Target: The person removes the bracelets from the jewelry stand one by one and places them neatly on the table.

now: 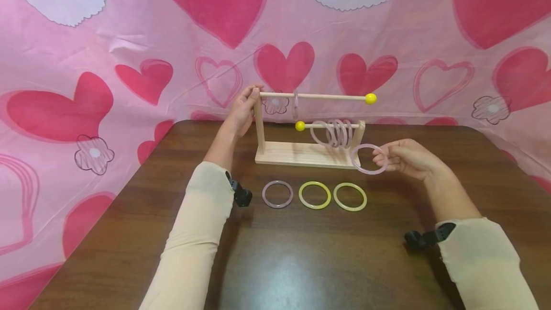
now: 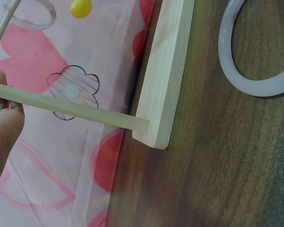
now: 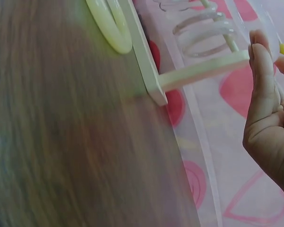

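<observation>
A wooden bangle stand [image 1: 301, 154] has two rods at different heights. My left hand [image 1: 241, 114] grips the top of its tall left post [image 1: 259, 126], thumb in front. One pale bangle [image 1: 296, 109] hangs on the upper rod [image 1: 331, 96], and several translucent lilac ones are threaded on the lower rod [image 1: 308, 126]. Between thumb and fingertips, my right hand [image 1: 411, 159] pinches a pale lilac bangle [image 1: 369, 172], held up at the stand's right end. The right wrist view shows that hand [image 3: 270, 113] close beside the short post [image 3: 203, 72].
In front of the stand, a lilac bangle [image 1: 277, 206], a yellow bangle [image 1: 315, 207] and a pale yellow bangle [image 1: 350, 209] lie in a row on the brown table [image 1: 336, 262]. Yellow balls cap both rods, the upper one [image 1: 370, 99] facing right. A pink heart-patterned cloth [image 1: 181, 23] hangs behind.
</observation>
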`<state>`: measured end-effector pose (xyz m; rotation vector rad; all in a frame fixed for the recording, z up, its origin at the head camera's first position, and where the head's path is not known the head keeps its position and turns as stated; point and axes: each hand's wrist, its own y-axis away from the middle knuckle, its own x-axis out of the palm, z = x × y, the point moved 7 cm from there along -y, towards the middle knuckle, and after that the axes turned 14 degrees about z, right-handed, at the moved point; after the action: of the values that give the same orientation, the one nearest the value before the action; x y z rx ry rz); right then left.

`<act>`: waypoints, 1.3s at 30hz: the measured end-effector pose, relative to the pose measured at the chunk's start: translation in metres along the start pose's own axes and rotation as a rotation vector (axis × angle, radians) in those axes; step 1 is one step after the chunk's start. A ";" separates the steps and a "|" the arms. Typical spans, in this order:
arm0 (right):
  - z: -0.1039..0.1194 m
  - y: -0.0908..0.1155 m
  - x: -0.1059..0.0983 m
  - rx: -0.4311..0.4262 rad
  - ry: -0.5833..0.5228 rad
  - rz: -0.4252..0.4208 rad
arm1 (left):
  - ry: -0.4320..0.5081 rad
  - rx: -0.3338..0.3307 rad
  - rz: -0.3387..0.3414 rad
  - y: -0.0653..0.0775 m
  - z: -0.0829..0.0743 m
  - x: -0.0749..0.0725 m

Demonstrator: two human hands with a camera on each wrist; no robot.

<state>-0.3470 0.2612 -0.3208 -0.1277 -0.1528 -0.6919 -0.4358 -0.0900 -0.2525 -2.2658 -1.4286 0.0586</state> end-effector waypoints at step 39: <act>-0.029 0.032 0.011 0.279 -0.012 0.533 | 0.000 -0.007 0.004 -0.002 0.001 -0.001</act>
<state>-0.3150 0.2737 -0.3497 0.0947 -0.2150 -0.1349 -0.4382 -0.0897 -0.2525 -2.2741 -1.4269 0.0550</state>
